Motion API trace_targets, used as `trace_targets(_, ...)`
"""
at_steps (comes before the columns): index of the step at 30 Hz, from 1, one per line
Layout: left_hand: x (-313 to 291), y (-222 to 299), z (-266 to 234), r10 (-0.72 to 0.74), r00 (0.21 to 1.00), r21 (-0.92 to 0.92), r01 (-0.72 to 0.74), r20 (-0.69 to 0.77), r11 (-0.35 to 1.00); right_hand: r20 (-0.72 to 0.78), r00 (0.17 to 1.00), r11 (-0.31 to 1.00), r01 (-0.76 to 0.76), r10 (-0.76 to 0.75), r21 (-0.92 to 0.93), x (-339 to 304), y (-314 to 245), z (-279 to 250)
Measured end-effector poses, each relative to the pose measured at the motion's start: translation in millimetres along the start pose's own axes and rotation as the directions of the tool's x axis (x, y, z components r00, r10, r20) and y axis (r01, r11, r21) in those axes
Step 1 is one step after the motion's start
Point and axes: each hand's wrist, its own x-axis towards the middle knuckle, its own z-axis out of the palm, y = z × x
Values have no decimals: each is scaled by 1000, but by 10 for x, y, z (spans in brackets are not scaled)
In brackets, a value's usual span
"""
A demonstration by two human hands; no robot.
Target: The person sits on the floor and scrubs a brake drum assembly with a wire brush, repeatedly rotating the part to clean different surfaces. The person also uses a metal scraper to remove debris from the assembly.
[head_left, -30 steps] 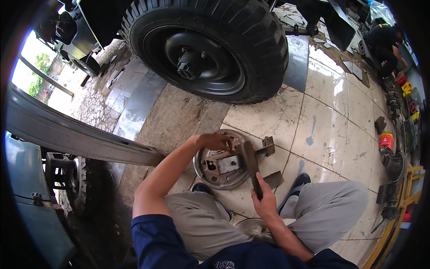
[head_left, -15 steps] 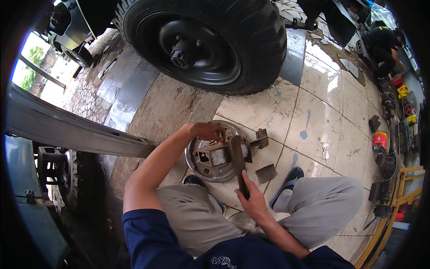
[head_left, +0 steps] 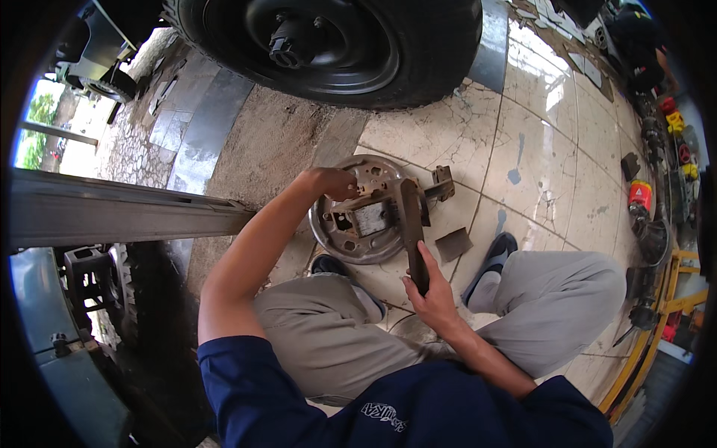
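Between my feet on the tiles lies a round rusty metal plate (head_left: 321, 228) with holes in it, which looks like a brake backing plate. A boxy metal bracket (head_left: 371, 219) sits across it, and an arm with a forked end (head_left: 442, 183) sticks out to the right. My left hand (head_left: 334, 184) is at the plate's far left part with its fingers curled in; their tips are partly hidden. In my right hand (head_left: 435, 295) is a dark brown bar-shaped tool (head_left: 412, 231), gripped at its near end. Its wider far end stands over the bracket's right side.
A small dark flat piece (head_left: 454, 244) lies right of the plate. Ahead stands a big black wheel (head_left: 328, 52). A grey metal beam (head_left: 127, 211) comes in from the left. At right are a red can (head_left: 640, 196), vehicle parts and a yellow frame (head_left: 683, 300); another person crouches farther off.
The view has tilted down, so the wheel sits higher in it. My left hand has shifted left across the plate. The brown tool has moved slightly right relative to the plate.
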Motion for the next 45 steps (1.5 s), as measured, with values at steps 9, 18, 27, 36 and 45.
trace_targets(9, -144, 138, 34, -58, 998, 42, 57, 6, 997, 53, 998, 1000, -18, 18, 2, -25, 8, 35)
trace_targets(18, -74, 239, -28, -62, 998, 109, 61, 10, 992, 20, 999, 998, -32, 31, 54, -1, 60, -41)
trace_targets(27, -29, 253, -38, -13, 1000, 146, 12, 5, 989, 115, 992, 994, 56, -45, -89, -18, 94, 28)
trace_targets(36, -90, 174, 29, -55, 996, 87, 62, -76, 994, 132, 989, 994, 81, -70, -73, -10, 109, 30)
trace_targets(45, -76, 185, -64, 0, 992, 73, 9, -129, 997, 85, 995, 994, 57, -49, -98, 10, 98, -31)
